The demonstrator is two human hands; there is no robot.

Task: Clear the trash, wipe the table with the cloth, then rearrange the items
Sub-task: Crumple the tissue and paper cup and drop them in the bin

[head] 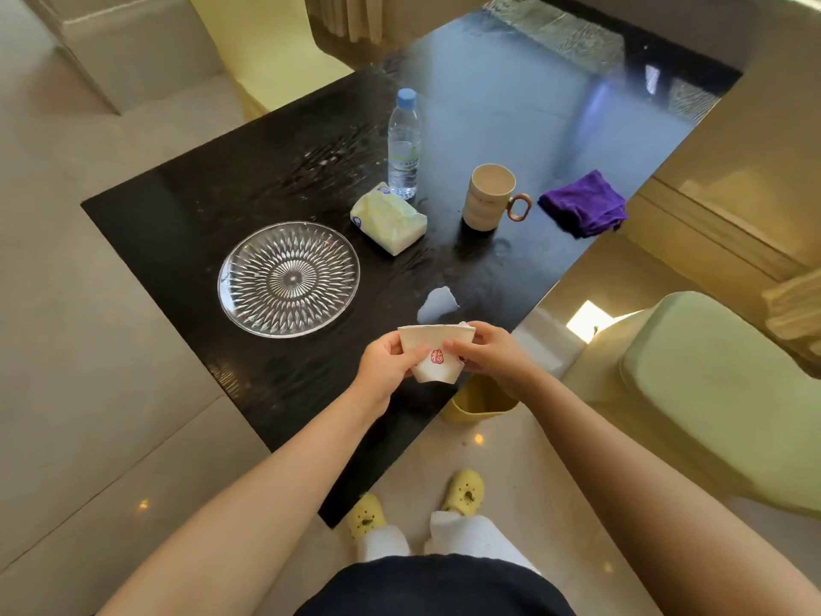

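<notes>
Both hands hold a flattened white paper cup [437,349] with a red mark, above the near edge of the black table [177,206]. My left hand [388,364] pinches its left side and my right hand [491,353] its right side. A torn white paper scrap [437,303] lies on the table just beyond the cup. A purple cloth [584,204] lies folded at the table's right edge. On the table also stand a clear glass plate [288,278], a tissue pack [388,217], a water bottle [403,146] and a beige mug [488,197].
A yellow bin [482,404] stands on the floor under my hands, partly hidden by the table's edge. A pale green seat [719,393] is at the right, a beige sofa [133,51] at the far left. My yellow shoes [464,491] are on the tiled floor.
</notes>
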